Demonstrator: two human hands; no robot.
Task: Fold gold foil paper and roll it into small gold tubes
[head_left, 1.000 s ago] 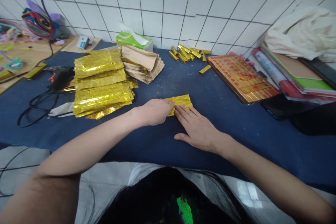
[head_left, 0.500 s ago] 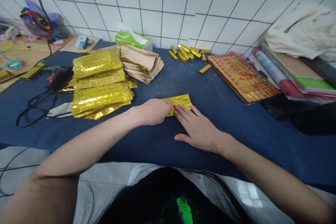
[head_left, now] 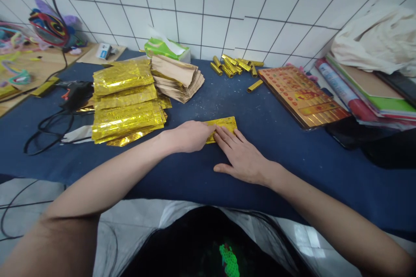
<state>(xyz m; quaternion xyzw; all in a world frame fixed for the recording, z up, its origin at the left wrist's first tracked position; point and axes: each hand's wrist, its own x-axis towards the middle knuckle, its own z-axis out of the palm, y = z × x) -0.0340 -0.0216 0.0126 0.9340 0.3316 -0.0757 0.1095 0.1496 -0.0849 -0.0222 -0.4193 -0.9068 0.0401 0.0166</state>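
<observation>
A strip of gold foil paper (head_left: 224, 122) lies on the blue cloth in front of me, partly hidden under both hands. My left hand (head_left: 190, 136) has its fingers curled over the strip's left part; the fingertips are mostly hidden. Stretched out flat, my right hand (head_left: 242, 156) rests its fingertips on the strip's near side, with the thumb apart on the cloth. To the left is a pile of gold foil sheets (head_left: 125, 108), beside a stack of sheets with brown paper backs (head_left: 177, 75).
Several small gold tubes (head_left: 232, 66) lie by the tiled wall. An orange-gold printed pack (head_left: 302, 97) and stacked books (head_left: 373, 91) are at right. A black glue gun (head_left: 78, 95) with its cable sits at left, and a green tissue pack (head_left: 167, 47) at the back.
The strip looks flatter under my hands, its near edge less raised. Both hands keep almost the same place on it, and the view has shifted slightly.
</observation>
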